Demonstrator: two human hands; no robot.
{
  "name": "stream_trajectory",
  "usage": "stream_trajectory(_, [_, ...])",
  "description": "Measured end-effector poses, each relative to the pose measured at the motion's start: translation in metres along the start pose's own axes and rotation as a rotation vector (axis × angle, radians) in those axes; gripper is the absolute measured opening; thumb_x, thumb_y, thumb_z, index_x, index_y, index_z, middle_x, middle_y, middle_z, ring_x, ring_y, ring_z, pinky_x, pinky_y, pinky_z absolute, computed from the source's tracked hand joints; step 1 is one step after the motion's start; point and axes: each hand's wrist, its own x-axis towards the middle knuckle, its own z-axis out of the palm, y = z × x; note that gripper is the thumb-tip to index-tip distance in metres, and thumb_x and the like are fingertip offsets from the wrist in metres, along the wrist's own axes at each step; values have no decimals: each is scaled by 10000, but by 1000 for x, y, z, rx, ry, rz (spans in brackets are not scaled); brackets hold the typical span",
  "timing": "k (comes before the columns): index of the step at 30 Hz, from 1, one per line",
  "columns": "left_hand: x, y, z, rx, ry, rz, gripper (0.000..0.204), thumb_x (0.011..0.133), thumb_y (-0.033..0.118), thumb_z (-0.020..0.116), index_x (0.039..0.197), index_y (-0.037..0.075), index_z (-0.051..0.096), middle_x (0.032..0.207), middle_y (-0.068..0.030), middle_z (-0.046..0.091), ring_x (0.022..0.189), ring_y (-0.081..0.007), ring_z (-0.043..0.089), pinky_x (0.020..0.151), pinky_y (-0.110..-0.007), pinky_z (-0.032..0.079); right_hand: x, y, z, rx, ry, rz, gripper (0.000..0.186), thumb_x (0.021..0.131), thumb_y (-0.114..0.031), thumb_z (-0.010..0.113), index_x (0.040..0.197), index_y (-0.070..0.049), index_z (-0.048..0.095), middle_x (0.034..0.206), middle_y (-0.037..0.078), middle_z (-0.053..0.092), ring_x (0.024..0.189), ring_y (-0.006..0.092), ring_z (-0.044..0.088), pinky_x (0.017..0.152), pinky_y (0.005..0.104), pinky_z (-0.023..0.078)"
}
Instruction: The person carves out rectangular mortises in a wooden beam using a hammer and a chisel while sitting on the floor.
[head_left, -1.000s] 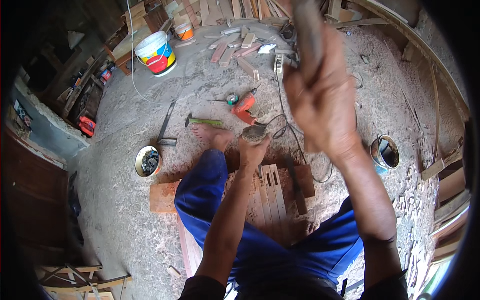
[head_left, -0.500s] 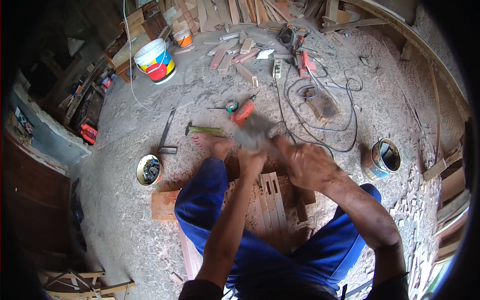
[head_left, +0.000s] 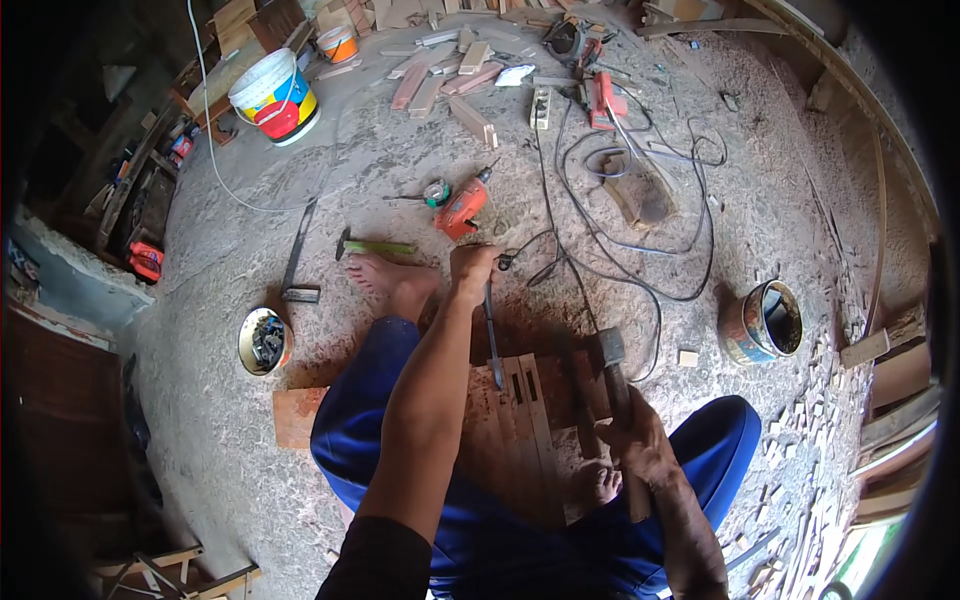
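Centre frame: left hand (head_left: 472, 265) grips the chisel (head_left: 491, 335), tip on the slats (head_left: 525, 400); right hand (head_left: 630, 440), lower right, clenches the hammer (head_left: 612, 365). Handle mostly hidden.

A slim dull-metal chisel (head_left: 491, 335) runs down from the left hand's (head_left: 472, 268) fingers onto a slatted reddish-brown board of bare matt wood (head_left: 530, 420). The right hand's (head_left: 635, 440) fingers wrap a wooden-handled hammer with a grey metal head (head_left: 612, 365).
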Motion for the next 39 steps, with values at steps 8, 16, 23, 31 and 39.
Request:
stream_trajectory(8, [-128,38,-34,145,-459,146,190,895,204,720,832,76,596,637,12,535,492,-124,508,445,-284,365,16,1,2,256,59,-71,401,843,-60,652,1212,8,510,702,34,579,503,114,521,459,275,413])
stream_trajectory(16, [-195,15,5,152,64,1278,219,806,101,821,819,27,615,705,-27,637,632,-131,604,599,-291,492,19,6,12,410,92,-98,298,843,-37,645,1113,-16,519,652,30,562,468,111,498,436,263,408])
stream_trajectory(23, [-225,12,2,251,-61,960,213,809,69,804,808,17,597,688,-44,631,605,-144,597,573,-303,467,12,16,6,392,171,-81,296,797,-58,687,1032,-27,509,658,34,536,418,130,493,381,282,435])
stream_trajectory(31, [-209,3,-5,235,-50,978,197,871,68,743,767,25,582,620,-19,593,497,-123,545,467,-294,417,16,25,2,406,164,-88,299,807,-54,682,1046,-34,503,660,35,528,416,140,501,372,297,454])
stream_trajectory(39, [-212,10,-1,231,-31,979,219,874,77,743,728,30,586,609,-15,595,495,-118,551,465,-289,419,16,22,4,400,156,-69,303,804,-48,679,1051,-32,505,662,38,526,416,140,501,374,290,449])
